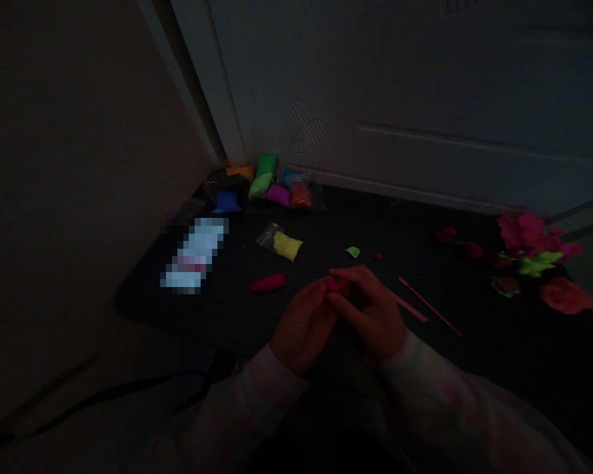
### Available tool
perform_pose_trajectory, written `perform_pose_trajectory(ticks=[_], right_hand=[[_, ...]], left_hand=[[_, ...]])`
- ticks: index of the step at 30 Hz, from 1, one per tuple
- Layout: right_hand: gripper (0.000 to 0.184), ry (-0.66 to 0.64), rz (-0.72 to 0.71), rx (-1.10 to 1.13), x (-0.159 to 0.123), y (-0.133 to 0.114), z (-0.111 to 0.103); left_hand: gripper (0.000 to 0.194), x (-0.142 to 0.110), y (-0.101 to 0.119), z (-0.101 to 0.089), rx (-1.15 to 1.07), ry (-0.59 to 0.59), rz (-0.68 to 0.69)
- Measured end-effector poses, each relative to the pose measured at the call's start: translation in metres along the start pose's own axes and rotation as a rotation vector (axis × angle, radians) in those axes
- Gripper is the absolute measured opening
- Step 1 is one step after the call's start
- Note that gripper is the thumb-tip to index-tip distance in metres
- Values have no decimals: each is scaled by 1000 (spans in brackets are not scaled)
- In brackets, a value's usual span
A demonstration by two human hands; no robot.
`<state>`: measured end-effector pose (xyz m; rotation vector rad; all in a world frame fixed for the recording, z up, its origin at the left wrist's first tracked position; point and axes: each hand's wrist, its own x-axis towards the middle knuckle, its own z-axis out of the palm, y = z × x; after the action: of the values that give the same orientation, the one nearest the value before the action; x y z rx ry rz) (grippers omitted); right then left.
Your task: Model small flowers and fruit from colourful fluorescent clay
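Observation:
Above the dark table, my left hand (302,324) and my right hand (375,311) meet at the fingertips around a small lump of pinkish-red modelling clay (331,285). The fingers of both hands are closed on it and cover much of it. Left of my hands lies a longer pink piece of clay (269,283). Beyond them are a bag of yellow clay (287,246), a flat green bit (352,251) and a tiny red ball (377,257). A thin pink stick tool (429,306) and a flat pink strip (409,307) lie just right of my right hand.
Several bags of coloured clay (277,194) are heaped against the pale panel at the back. A bright pixelated rectangle (195,255) lies on the left. Pink and green flower shapes (528,240) and an orange-pink flower (566,295) occupy the right. The room is dim.

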<state>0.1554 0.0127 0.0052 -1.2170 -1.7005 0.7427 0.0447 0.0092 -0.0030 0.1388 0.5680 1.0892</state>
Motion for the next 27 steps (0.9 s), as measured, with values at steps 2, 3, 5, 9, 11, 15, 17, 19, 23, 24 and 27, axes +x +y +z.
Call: perform_pose_trajectory(ticks=[2, 3, 5, 9, 11, 15, 17, 19, 23, 24, 27], right_hand=[[22, -2, -10, 0, 0, 0, 0], [20, 2, -12, 0, 0, -1, -1], [17, 5, -9, 0, 0, -1, -1], [15, 11, -6, 1, 0, -1, -1], [15, 24, -6, -1, 0, -1, -1], [15, 31, -4, -3, 0, -1, -1], [15, 28, -1, -2, 0, -2, 0], [15, 30, -7, -2, 0, -2, 0], [15, 32, -31, -7, 0, -3, -1], [15, 34, -33, -7, 0, -3, -1], [16, 35, -42, -7, -1, -2, -1]], left_hand=[[11, 0, 0, 0, 15, -15, -4], [12, 0, 0, 0, 17, -19, -6], [12, 0, 0, 0, 13, -24, -8], [13, 1, 0, -1, -13, -56, -1], [14, 1, 0, -1, -22, -78, 4], [13, 1, 0, -1, -14, -84, 8], [12, 1, 0, -1, -16, -73, 7], [12, 1, 0, -1, -19, -65, 4], [11, 0, 0, 0, -16, -63, 1], [11, 0, 0, 0, -17, -64, 0], [11, 0, 0, 0, -19, -60, -6]])
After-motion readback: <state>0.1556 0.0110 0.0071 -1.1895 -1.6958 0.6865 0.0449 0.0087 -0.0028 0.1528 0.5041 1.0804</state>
